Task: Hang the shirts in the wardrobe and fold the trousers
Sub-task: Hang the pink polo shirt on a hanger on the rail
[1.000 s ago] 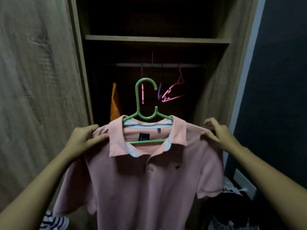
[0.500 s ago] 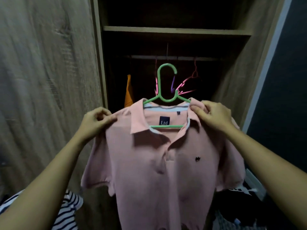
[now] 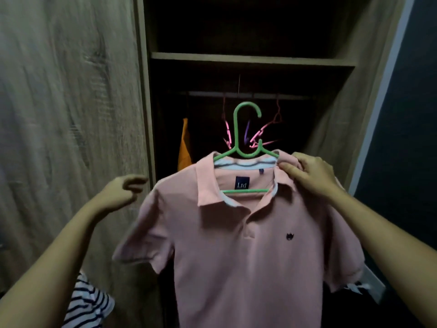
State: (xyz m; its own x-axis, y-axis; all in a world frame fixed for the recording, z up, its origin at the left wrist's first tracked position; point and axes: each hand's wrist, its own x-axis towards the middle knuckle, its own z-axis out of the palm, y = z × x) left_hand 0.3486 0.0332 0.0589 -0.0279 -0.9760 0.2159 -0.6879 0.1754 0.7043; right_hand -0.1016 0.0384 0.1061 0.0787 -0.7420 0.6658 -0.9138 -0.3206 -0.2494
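- Pink polo shirt (image 3: 248, 233) is up in front of the open wardrobe (image 3: 144, 91), facing us on a green plastic hanger (image 3: 236, 129). It has short sleeves, a folded collar, a navy "Ltd" label inside the neck and a small dark emblem on the chest.
- The hanger's hook stands upright above the collar. It sits below the wardrobe's rail (image 3: 248, 95) and is not on it.
- Inside, it's dark. An orange garment (image 3: 185, 147) hangs at the left of the rail. A few pink hangers (image 3: 260, 133) and a purple one (image 3: 247, 132) dangle right behind the green hook.
- A shelf (image 3: 250, 59) runs across above the rail, and the wood-grain door (image 3: 66, 114) stands to the left.
- Down at the bottom left, a striped garment (image 3: 87, 304) pokes into view.
- Right hand (image 3: 309, 176) has the shirt at the collar and shoulder, with fingers and thumb pinching the fabric over the hanger's arm.
- Left hand (image 3: 120, 192) is off the shirt, just beside its shoulder. Its fingers are loosely curled and it grips nothing.
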